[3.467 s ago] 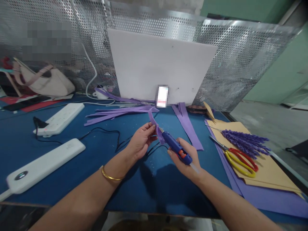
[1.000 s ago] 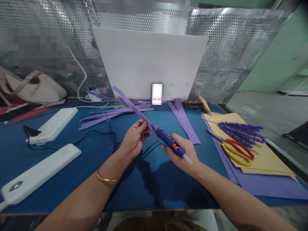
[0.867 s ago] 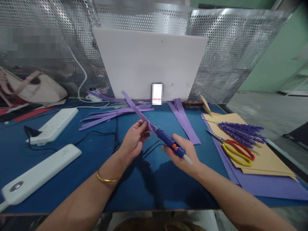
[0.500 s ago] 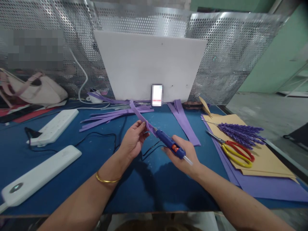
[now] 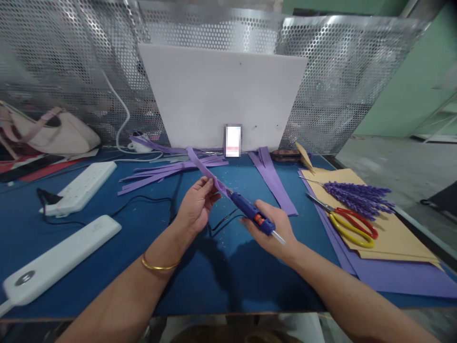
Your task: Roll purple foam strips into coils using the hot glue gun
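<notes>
Lowered since a second ago: free end of purple strip, now near strip pile | left hand pinches it above table | right hand wrapped round glue gun, nozzle touching strip | open room toward near edge; scissors well right.
</notes>
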Available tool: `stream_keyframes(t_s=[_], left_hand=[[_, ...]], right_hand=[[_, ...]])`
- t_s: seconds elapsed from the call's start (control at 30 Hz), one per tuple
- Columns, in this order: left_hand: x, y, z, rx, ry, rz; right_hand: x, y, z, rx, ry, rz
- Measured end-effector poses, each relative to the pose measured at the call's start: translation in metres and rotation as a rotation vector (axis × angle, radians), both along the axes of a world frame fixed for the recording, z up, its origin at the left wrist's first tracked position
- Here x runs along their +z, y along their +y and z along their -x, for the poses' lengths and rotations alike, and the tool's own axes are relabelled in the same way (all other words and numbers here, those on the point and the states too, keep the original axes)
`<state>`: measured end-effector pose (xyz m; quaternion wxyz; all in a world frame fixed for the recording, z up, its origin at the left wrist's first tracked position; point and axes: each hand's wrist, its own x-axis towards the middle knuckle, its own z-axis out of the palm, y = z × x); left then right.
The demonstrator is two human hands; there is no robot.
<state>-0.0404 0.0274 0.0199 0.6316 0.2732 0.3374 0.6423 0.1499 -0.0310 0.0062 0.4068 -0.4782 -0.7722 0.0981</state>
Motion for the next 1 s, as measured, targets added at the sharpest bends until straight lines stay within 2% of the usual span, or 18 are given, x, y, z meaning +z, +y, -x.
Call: stream_keyframes(t_s=[0.5,0.67,0.8,0.93,1.0], left_hand=[[0.003,0.002,0.001,0.026,0.005,0.015],[0.002,0.001,0.000,0.022,0.023,0.026],[0.001,0.003,0.000,0.035,0.013,-0.005],[0.000,0.005,0.001,0.030,0.032,-0.016],[0.000,0.004,0.001,0.037,0.055,-0.038]], right_hand=[[0.002,0.000,0.002,-0.007,-0.011,-0.001],[-0.001,0.001,0.002,0.019,0.047,0.038],[-0.006,0.006,0.001,0.019,0.304,0.156],[-0.007,0.019,-0.001,0.006,0.661,0.437],[-0.009,0.030,-0.004,0.018,0.842,0.527]])
